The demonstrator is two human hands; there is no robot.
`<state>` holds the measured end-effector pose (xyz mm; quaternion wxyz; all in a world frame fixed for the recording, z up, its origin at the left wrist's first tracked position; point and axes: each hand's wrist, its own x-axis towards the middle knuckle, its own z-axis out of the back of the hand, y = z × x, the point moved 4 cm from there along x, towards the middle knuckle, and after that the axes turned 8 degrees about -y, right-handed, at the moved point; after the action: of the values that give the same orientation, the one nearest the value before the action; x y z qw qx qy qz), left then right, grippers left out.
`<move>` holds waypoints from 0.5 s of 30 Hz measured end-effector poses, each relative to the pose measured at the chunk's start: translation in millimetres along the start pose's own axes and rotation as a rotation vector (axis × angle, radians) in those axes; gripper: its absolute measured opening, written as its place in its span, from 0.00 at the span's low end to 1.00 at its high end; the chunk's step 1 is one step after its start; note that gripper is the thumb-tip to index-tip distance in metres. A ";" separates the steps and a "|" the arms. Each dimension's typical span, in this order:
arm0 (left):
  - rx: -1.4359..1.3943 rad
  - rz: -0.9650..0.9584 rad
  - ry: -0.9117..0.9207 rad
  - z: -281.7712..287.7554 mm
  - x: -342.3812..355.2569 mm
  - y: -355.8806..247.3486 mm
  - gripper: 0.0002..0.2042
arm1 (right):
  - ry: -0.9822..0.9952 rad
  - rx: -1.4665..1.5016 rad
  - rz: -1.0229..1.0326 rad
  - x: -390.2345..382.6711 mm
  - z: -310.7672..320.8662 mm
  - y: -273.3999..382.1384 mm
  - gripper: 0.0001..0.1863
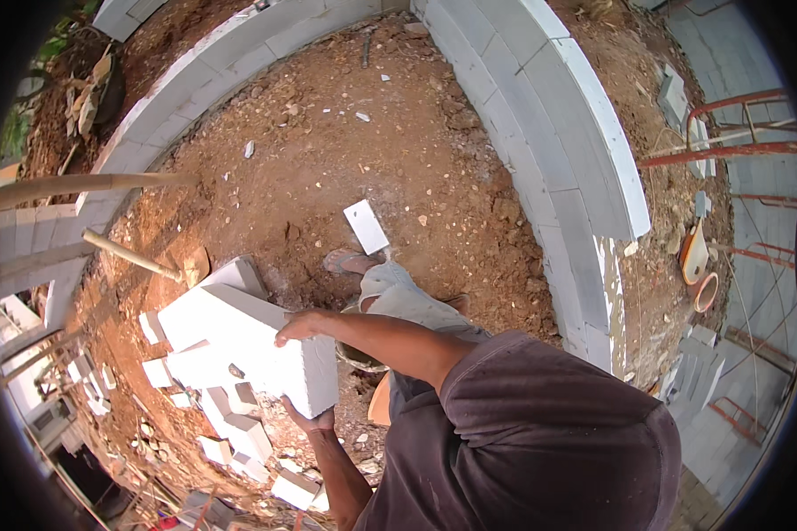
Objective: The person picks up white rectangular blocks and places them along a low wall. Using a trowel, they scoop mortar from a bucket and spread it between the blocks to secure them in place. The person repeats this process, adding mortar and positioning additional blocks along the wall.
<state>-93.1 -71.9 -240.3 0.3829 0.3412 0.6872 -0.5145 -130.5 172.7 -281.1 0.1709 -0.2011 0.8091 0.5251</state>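
Note:
A large white block (283,363) is held between both my hands at the lower left of the view, over a pile of white blocks and offcuts (235,429). My right hand (299,326) grips its upper edge, with the forearm crossing from the right. My left hand (312,418) holds it from below at the lower end, with fingers partly hidden by the block. A small white piece (366,228) lies on the soil beside my sandalled foot (350,262).
Low grey block walls (531,142) run along both sides of the soil ground (345,150). A wooden-handled tool (133,252) stands at the left, near a long pole (88,184). Red metal frames (744,150) and orange-handled tools (695,252) are beyond the right wall.

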 end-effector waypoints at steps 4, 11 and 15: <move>-0.270 0.027 0.141 -15.3 -38.8 10.0 0.33 | -0.171 0.087 -0.098 -68.4 -8.8 27.2 0.38; -0.203 0.051 0.181 -25.6 -134.6 87.4 0.33 | -0.326 0.240 -0.311 -240.1 4.4 8.3 0.36; -0.114 0.223 0.283 -54.0 -109.5 127.1 0.32 | -0.467 0.414 -0.481 -285.1 34.2 -10.7 0.34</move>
<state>59.0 2.4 -191.4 0.3559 0.4617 0.7203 -0.3761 122.6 241.8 -163.7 0.5053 -0.2213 0.7670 0.3276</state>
